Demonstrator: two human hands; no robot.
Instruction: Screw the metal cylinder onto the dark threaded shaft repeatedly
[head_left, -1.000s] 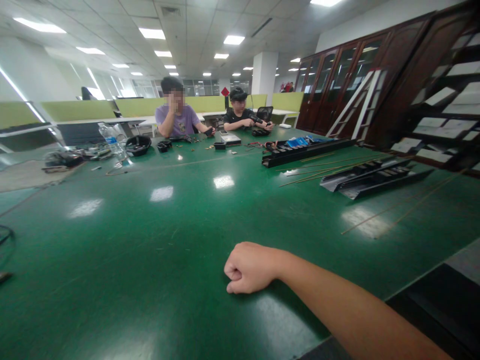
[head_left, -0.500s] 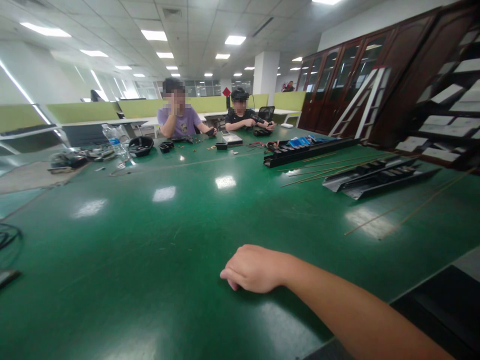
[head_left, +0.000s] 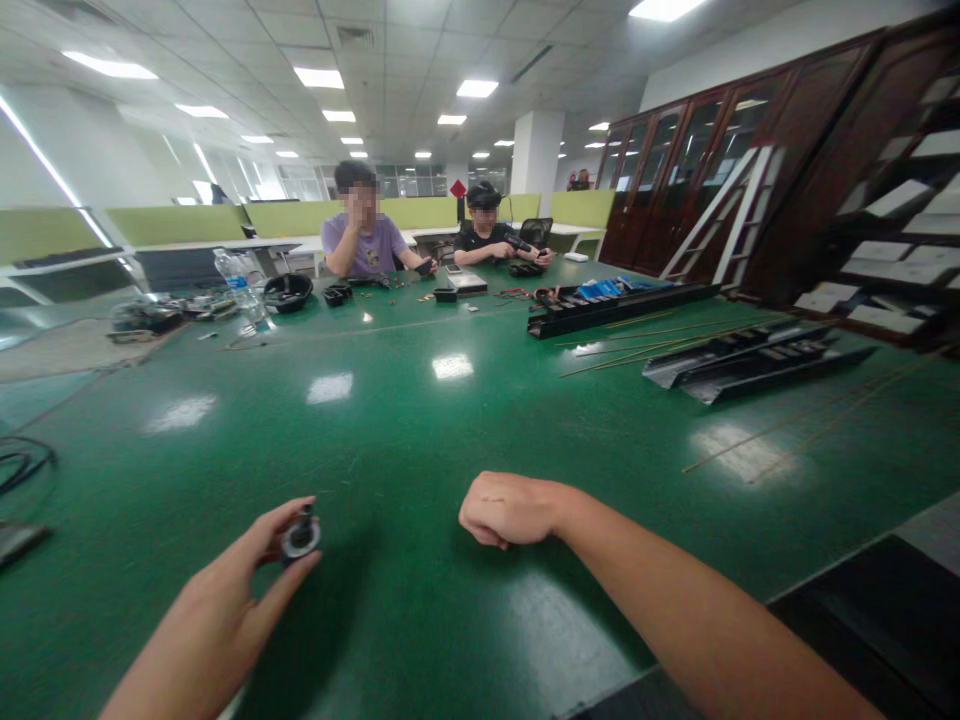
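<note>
My left hand (head_left: 236,600), at the lower left, grips a small round part (head_left: 301,537) between thumb and fingers. The part has a pale grey ring and a dark stub standing up from it; its exact kind is not clear. It is held above the green tabletop (head_left: 390,440). To its right, my right hand (head_left: 510,508) is curled into a fist over the table, back of the hand up. Its fingers are folded under, so whatever may be inside is hidden.
Black metal channels (head_left: 750,365) and thin rods (head_left: 637,350) lie at the right. Across the table sit two people, with black containers (head_left: 289,292) and small parts before them. A plastic bottle (head_left: 240,280) stands far left, and black cables (head_left: 26,465) lie at the left edge.
My left hand has come into view at the lower left with the small round part. My right hand has shifted slightly up and right, its fingers more tightly curled.
</note>
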